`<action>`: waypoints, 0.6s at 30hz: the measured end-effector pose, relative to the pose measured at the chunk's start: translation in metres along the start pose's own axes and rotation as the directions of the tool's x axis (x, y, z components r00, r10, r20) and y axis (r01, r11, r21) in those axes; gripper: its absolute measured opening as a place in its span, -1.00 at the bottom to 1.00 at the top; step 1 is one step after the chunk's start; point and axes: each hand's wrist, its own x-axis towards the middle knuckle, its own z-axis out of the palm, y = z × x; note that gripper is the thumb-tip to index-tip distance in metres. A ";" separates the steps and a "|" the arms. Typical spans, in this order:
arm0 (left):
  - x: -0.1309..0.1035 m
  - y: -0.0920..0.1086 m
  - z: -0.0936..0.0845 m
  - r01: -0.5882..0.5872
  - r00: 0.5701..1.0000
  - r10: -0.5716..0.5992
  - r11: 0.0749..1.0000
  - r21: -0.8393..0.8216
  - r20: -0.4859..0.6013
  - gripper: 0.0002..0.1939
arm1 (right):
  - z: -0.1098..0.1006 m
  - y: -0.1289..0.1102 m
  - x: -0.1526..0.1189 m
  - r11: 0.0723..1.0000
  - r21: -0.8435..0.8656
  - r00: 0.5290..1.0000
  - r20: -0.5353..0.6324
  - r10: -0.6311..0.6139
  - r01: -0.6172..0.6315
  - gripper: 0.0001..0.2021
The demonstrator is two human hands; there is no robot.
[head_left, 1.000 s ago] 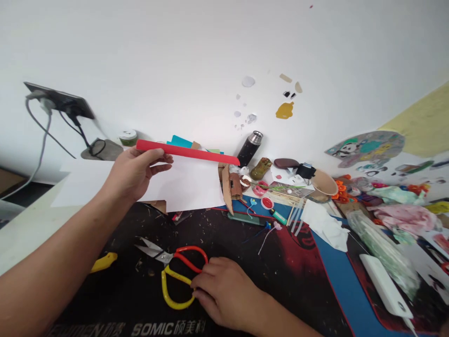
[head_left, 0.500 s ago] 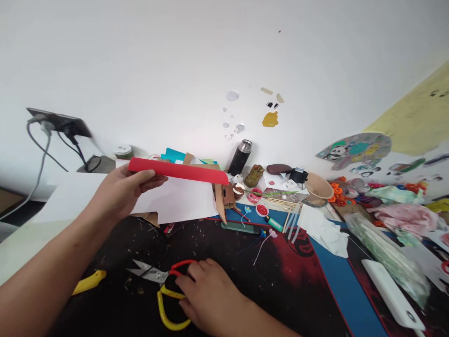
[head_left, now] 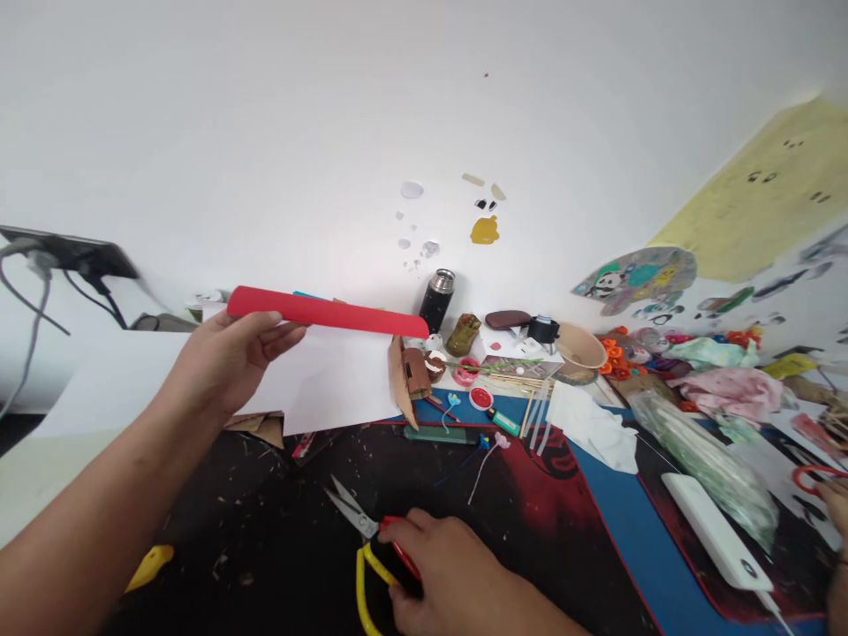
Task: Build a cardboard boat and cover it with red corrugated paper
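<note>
My left hand (head_left: 229,362) holds a folded or curled sheet of red paper (head_left: 328,313) by its left end, thumb in front and fingers behind. The paper is raised in the air, over white sheets at the back of the table. Low in the middle, my right hand (head_left: 443,570) closes round the red handle of a pair of scissors (head_left: 362,523). Their yellow handle hangs to the left of that hand. The blades stand slightly apart and point up and left, away from the paper. Part of the handles is hidden under my fingers.
White paper (head_left: 337,380) lies back left. A black flask (head_left: 437,302), small red tubs (head_left: 481,398) and sticks line the wall. A yellow handle (head_left: 149,567) lies front left. Right are a tissue (head_left: 593,428), a white power bank (head_left: 716,530) and another person's hand (head_left: 836,503) with a red-handled tool.
My right hand has gripped the scissors and moved them right, turning the blades more upward. My left hand still holds the red paper. The view has swung a little to the right.
</note>
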 end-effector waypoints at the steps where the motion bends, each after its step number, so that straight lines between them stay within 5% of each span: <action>1: 0.003 0.004 0.005 -0.018 1.000 0.018 1.000 -0.010 -0.006 -0.83 | -0.002 0.000 -0.002 0.998 0.065 1.000 -0.006 0.026 -0.026 -0.45; 5: 0.020 0.022 0.029 -0.102 0.995 0.102 0.994 -0.040 -0.008 -0.82 | -0.008 -0.003 -0.008 0.941 0.287 0.983 0.081 0.162 -0.179 -0.47; 11: 0.034 0.046 0.057 -0.252 0.968 0.252 0.964 -0.083 -0.010 -0.82 | 0.003 0.002 -0.005 0.902 0.344 0.965 0.082 0.250 -0.262 -0.35; 14: 0.017 0.034 0.053 -0.283 0.959 0.282 0.952 -0.115 -0.027 -0.76 | 0.018 0.009 -0.001 0.832 0.505 0.972 0.072 0.225 -0.230 -0.45; 18: -0.017 -0.012 0.029 -0.108 0.994 0.107 0.994 -0.030 -0.017 -0.75 | 0.036 0.022 0.002 0.641 0.748 0.978 0.052 0.202 -0.172 -0.46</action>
